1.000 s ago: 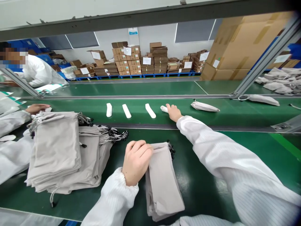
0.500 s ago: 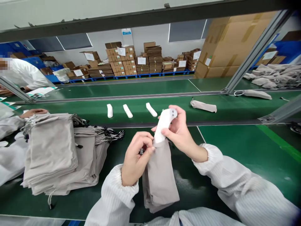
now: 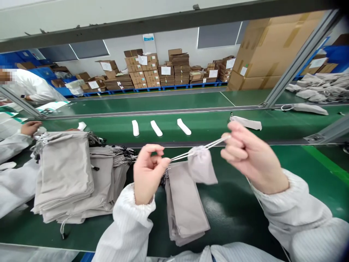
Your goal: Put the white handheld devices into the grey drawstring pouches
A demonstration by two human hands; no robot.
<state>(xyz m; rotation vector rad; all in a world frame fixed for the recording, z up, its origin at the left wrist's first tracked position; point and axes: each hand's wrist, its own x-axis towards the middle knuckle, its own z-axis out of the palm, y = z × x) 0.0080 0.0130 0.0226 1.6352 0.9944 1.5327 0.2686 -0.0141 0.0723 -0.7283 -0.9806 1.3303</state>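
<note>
A small grey drawstring pouch [image 3: 202, 169] hangs between my hands, its neck gathered and its body tilted. My left hand [image 3: 149, 174] pinches the cord at the left end. On the other side, my right hand [image 3: 255, 160] grips the white drawstring [image 3: 215, 142], which is stretched taut. What the pouch contains is hidden. Under it, a short pile of flat grey pouches [image 3: 188, 203] lies on the green work surface.
Large stacks of grey pouches [image 3: 64, 167] stand at the left. Three white curved devices [image 3: 184, 126] lie on the green belt [image 3: 117, 127], with a filled pouch [image 3: 249, 123] farther right. A co-worker's hand [image 3: 31, 128] is at far left. A metal post [image 3: 297, 60] slants at the right.
The white device that my right hand held at a pouch's mouth is out of sight. Both hands have moved apart and now pull a pouch's cord. Another white device shows on the belt at left.
</note>
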